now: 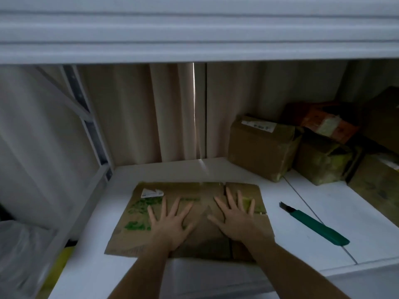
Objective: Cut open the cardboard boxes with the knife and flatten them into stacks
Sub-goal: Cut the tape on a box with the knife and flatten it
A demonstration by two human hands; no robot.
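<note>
Flattening step: both hands, left hand (170, 221) and right hand (235, 216), fingers splayed, press the flattened carton (133, 214); next, retrieve utility knife (317, 225) at three o'clock.

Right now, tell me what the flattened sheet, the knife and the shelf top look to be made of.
Flattened sheet: brown cardboard, matte, with faded green print and a torn white label.
Knife: green handle, probably plastic with a slight sheen; dark blade tip, likely metal.
Shelf top: smooth white surface, maybe painted metal or laminate; the dim light leaves that open.

Flattened cardboard (194, 238): brown, green print, white label. Knife (317, 225): green handle. Shelf (356, 212): white. Boxes (261, 147): brown.
</note>
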